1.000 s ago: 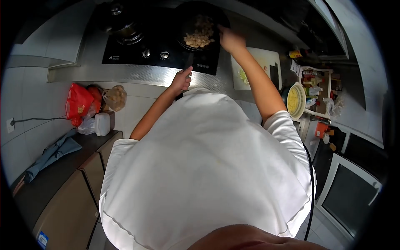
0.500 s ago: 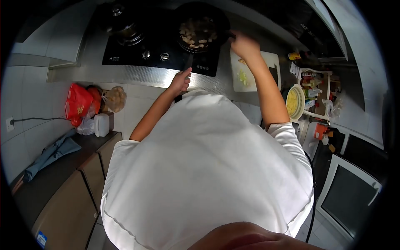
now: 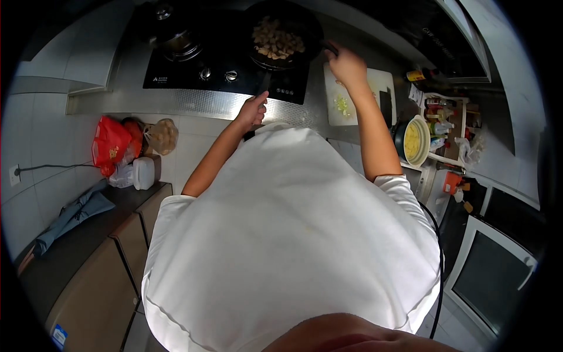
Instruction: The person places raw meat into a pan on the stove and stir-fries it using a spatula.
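Note:
A black frying pan [image 3: 302, 50] holds a heap of browned, cut food pieces [image 3: 277, 40] over the stove's right burner. My left hand [image 3: 253, 110] is wrapped around the pan handle [image 3: 266, 81], which points toward me. To the right of the pan, my right hand [image 3: 347, 63] closes on a dark-handled cooking utensil [image 3: 329, 48] that reaches toward the pan. Its working end is lost against the dark pan. Below my right forearm lies a white cutting board [image 3: 352, 119] with chopped pale-green pieces [image 3: 342, 106] and a dark-bladed knife [image 3: 385, 105].
A lidded pot [image 3: 176, 44] stands on the left burner of the black stove [image 3: 187, 79]. A basket [image 3: 415, 141] of yellow food and a rack of bottles [image 3: 438, 123] are to the right. Bags [image 3: 108, 144] and a white container [image 3: 143, 173] sit on the left counter.
The food has shifted from scattered around the pan to a fuller heap in its middle. My right hand has moved slightly down and right. My left hand keeps its grip.

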{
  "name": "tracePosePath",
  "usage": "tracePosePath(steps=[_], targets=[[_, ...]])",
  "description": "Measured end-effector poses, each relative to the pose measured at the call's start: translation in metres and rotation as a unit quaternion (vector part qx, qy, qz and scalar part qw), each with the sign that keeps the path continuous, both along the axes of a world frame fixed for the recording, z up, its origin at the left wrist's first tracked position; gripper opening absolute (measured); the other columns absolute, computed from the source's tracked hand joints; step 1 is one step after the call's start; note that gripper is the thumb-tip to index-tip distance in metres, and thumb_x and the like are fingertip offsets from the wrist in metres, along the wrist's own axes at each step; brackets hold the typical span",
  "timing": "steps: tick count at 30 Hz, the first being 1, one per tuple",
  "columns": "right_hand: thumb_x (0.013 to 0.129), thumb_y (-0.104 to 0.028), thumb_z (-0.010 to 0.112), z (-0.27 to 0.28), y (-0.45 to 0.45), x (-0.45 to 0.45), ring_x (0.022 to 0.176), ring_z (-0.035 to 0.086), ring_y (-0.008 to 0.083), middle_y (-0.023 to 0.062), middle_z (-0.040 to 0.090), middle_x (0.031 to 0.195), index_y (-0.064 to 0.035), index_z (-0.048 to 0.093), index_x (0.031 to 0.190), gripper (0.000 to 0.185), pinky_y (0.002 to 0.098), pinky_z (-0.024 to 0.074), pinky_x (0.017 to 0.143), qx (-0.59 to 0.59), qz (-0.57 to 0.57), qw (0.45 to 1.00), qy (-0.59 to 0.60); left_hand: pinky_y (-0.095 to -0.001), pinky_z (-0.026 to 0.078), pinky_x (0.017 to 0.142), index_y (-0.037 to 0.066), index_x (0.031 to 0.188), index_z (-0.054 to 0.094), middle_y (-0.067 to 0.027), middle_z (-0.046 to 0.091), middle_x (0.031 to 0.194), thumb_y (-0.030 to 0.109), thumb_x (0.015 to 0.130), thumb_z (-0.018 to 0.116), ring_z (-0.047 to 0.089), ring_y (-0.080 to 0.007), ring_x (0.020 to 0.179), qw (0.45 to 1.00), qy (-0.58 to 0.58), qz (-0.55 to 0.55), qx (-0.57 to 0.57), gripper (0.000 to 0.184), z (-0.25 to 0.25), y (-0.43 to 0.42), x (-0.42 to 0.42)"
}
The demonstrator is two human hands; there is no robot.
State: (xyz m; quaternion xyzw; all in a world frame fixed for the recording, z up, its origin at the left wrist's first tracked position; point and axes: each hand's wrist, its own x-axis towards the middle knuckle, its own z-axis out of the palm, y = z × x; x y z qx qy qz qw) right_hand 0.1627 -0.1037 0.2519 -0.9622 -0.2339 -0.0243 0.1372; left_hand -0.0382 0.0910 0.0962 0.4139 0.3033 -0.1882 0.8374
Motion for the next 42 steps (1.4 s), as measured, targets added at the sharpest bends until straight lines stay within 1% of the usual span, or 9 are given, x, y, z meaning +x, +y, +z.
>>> tracePosePath(steps=[2,4,10,11,12,15,19,25,42], targets=[[0.093,-0.033,0.058,-0.003,-0.01,0.005,0.082,0.072,0.0266,0.0129,0.073,0.093,-0.0182,0.066,0.124,0.036,0.0422,0.0565,0.073,0.037,0.0,0.999,-0.039,-0.0223,0.015,0.04,0.015,0.09,0.047,0.0078,0.033,0.06,0.048,0.094,0.064,0.022,-0.004,0.046,1.0,-0.003,-0.005,-0.003,0.037,0.0,0.001,0.001],[0.094,-0.034,0.056,-0.003,-0.02,0.01,0.065,0.071,0.0245,0.0128,0.072,0.085,-0.0111,0.066,0.122,0.037,0.0395,0.0564,0.068,0.163,-0.108,0.937,0.289,-0.0221,0.015,0.04,0.015,0.09,0.047,0.0079,0.033,0.06,0.048,0.094,0.064,0.022,-0.0039,0.045,1.0,-0.002,-0.006,-0.005,0.037,0.001,0.001,0.001],[0.094,-0.033,0.055,-0.071,-0.034,-0.001,0.056,0.068,0.0261,0.0161,0.071,0.08,-0.0044,0.067,0.116,0.038,0.0394,0.0561,0.067,0.108,-0.099,0.928,0.344,-0.0216,0.015,0.04,0.015,0.091,0.047,0.008,0.033,0.06,0.048,0.094,0.064,0.022,-0.0035,0.045,1.0,0.002,-0.006,-0.011,0.037,0.002,0.001,0.001],[0.093,-0.031,0.055,-0.079,-0.029,-0.001,0.071,0.071,0.0333,0.0183,0.072,0.089,-0.0058,0.066,0.118,0.038,0.0435,0.0561,0.075,0.018,-0.061,0.964,0.258,-0.0214,0.015,0.039,0.015,0.091,0.047,0.008,0.033,0.06,0.047,0.094,0.064,0.022,-0.0034,0.045,1.0,0.003,-0.006,-0.012,0.037,0.002,0.001,0.001],[0.093,-0.031,0.055,-0.085,-0.027,-0.002,0.071,0.071,0.0333,0.0183,0.072,0.089,-0.0058,0.066,0.118,0.038,0.0435,0.0561,0.075,0.019,-0.063,0.964,0.257,-0.0214,0.015,0.039,0.015,0.091,0.047,0.008,0.033,0.06,0.047,0.094,0.064,0.022,-0.0034,0.045,1.0,0.002,-0.007,-0.011,0.037,0.003,0.0,0.002],[0.093,-0.032,0.055,-0.076,-0.02,-0.019,0.104,0.066,0.0389,0.0207,0.07,0.106,-0.0092,0.065,0.121,0.038,0.0474,0.0526,0.087,-0.01,-0.046,0.986,0.158,-0.0213,0.015,0.039,0.015,0.09,0.047,0.008,0.033,0.06,0.047,0.094,0.064,0.022,-0.0033,0.045,1.0,-0.002,-0.005,-0.012,0.037,0.003,0.001,0.002],[0.094,-0.034,0.056,-0.067,-0.019,-0.026,0.1,0.067,0.0381,0.0201,0.071,0.105,-0.01,0.065,0.121,0.037,0.0484,0.0529,0.085,0.032,-0.021,0.992,0.124,-0.0211,0.015,0.039,0.015,0.09,0.047,0.0081,0.033,0.06,0.048,0.094,0.064,0.022,-0.0032,0.045,1.0,0.003,-0.003,-0.008,0.037,0.002,0.002,0.001],[0.096,-0.027,0.054,-0.06,0.011,-0.045,0.098,0.067,0.037,0.0174,0.07,0.102,-0.009,0.066,0.105,0.024,0.0481,0.0541,0.082,-0.138,0.033,0.98,0.143,-0.0207,0.015,0.038,0.016,0.09,0.047,0.0077,0.034,0.059,0.05,0.094,0.062,0.022,-0.0036,0.044,1.0,0.005,-0.004,0.001,0.037,0.001,0.0,0.002],[0.095,-0.028,0.056,-0.062,0.017,-0.037,0.102,0.067,0.0351,0.0171,0.07,0.107,-0.0089,0.066,0.11,0.026,0.0469,0.0537,0.085,-0.191,0.026,0.967,0.165,-0.022,0.015,0.039,0.015,0.09,0.047,0.0077,0.034,0.059,0.048,0.092,0.066,0.023,-0.0035,0.045,1.0,0.005,0.004,-0.006,0.038,0.0,-0.002,0.003]])
